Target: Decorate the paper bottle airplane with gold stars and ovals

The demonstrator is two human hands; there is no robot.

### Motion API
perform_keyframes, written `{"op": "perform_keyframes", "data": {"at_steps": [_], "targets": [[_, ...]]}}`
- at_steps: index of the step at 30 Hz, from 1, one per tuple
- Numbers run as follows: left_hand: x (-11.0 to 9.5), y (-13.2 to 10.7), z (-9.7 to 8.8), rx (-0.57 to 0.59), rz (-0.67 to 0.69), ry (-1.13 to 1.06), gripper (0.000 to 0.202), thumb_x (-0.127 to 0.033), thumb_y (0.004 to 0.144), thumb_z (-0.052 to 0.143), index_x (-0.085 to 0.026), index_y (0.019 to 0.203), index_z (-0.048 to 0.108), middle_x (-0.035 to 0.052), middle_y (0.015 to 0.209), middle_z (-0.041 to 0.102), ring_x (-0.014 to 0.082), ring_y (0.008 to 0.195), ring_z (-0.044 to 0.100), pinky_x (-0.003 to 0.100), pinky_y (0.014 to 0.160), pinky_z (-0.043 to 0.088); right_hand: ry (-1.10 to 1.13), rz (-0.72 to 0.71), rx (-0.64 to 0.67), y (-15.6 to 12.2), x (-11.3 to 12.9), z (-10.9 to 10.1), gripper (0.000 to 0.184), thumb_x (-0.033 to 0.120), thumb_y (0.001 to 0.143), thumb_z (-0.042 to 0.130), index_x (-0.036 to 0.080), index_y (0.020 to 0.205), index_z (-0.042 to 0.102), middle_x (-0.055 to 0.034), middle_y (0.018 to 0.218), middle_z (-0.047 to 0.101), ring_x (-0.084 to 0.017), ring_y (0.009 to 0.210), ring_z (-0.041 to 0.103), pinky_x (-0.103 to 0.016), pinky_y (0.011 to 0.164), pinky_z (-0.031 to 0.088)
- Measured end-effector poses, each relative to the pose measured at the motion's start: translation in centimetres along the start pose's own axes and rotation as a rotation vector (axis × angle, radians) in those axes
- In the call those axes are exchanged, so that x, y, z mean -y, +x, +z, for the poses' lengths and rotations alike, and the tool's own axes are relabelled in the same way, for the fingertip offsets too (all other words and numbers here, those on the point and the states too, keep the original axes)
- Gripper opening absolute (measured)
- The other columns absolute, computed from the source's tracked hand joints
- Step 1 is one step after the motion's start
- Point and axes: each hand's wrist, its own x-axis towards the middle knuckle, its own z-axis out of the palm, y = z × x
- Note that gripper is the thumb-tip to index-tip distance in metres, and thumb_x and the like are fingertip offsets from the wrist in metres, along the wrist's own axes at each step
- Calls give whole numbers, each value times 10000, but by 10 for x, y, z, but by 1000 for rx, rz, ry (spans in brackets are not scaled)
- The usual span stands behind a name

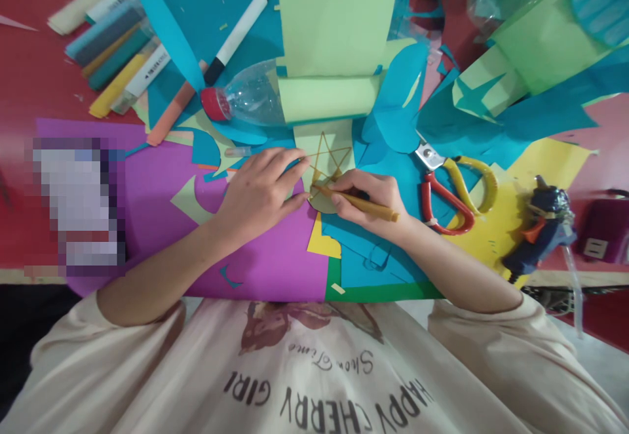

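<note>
In the head view, a star (328, 158) is pencilled on a pale green strip (305, 138), and its five points look outlined (fingers hide the lower edge). The left hand (258, 191) lies flat and unclenched just left of the star, pressing the strip down. The right hand (371, 199) grips a pencil (366, 206) just below the star, tip at its lower left corner. The star seems not yet cut out; scissors (452, 188) lie right of the star.

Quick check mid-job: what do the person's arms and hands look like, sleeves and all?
Both the left hand and right hand are bare: no gloves, rings or watch show. The forearms are uncovered; short, loose cream sleeves of a printed T-shirt end around the elbows.
</note>
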Motion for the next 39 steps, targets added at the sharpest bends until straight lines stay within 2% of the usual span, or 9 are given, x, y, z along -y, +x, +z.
{"op": "perform_keyframes", "data": {"at_steps": [3, 11, 16, 23, 30, 35, 39], "targets": [[0, 0, -1, 9, -5, -2, 335, -302, 982, 502, -90, 1225, 593, 163, 1222, 648, 302, 1120, 616, 417, 924, 529, 23, 51, -42, -2, -1, -1, 172, 313, 863, 591, 170, 770, 613, 9, 640, 628, -60, 515, 504, -190, 463, 371], [-1, 0, -2, 33, -22, -32, 335, -265, 978, 471, -90, 1240, 584, 170, 1228, 644, 305, 1136, 600, 442, 923, 533, 80, 26, 7, 0, 3, -1, 90, 217, 844, 617, 161, 774, 607, 25, 636, 606, -49, 516, 496, -176, 477, 374], [-2, 1, -2, 4, -10, -15, 321, -244, 967, 484, -66, 1207, 602, 178, 1198, 655, 302, 1106, 615, 425, 907, 538, 83, 69, 24, 1, 4, -2, 113, 247, 846, 607, 162, 773, 605, 23, 634, 603, -50, 507, 486, -180, 473, 374], [-1, 0, -2, 63, -71, -88, 332, -276, 961, 497, -161, 1260, 585, 140, 1272, 626, 304, 1165, 594, 459, 957, 513, 63, 109, 88, 2, 4, -3, 159, 290, 845, 578, 170, 741, 575, 5, 639, 611, -62, 519, 487, -194, 475, 363], [-1, 1, -2, 76, -57, -49, 336, -275, 971, 473, -128, 1250, 587, 153, 1257, 633, 303, 1159, 590, 453, 950, 514, 73, 67, 109, 2, 5, -2, 170, 271, 832, 570, 171, 696, 559, 21, 586, 569, -49, 486, 436, -181, 453, 341], [-1, 1, -1, 35, -42, -41, 338, -260, 967, 477, -93, 1239, 590, 168, 1235, 642, 306, 1139, 601, 457, 940, 524, 107, 37, 118, 3, 6, -2, 176, 238, 821, 583, 167, 665, 543, 31, 578, 535, -42, 491, 429, -173, 461, 346], [-2, 1, -1, 45, -52, -52, 330, -257, 957, 502, -116, 1240, 593, 156, 1247, 640, 305, 1148, 601, 459, 947, 525, 141, 130, 67, 3, 2, -2, 229, 324, 834, 601, 180, 664, 549, 30, 567, 538, -60, 491, 443, -189, 457, 360]]}}
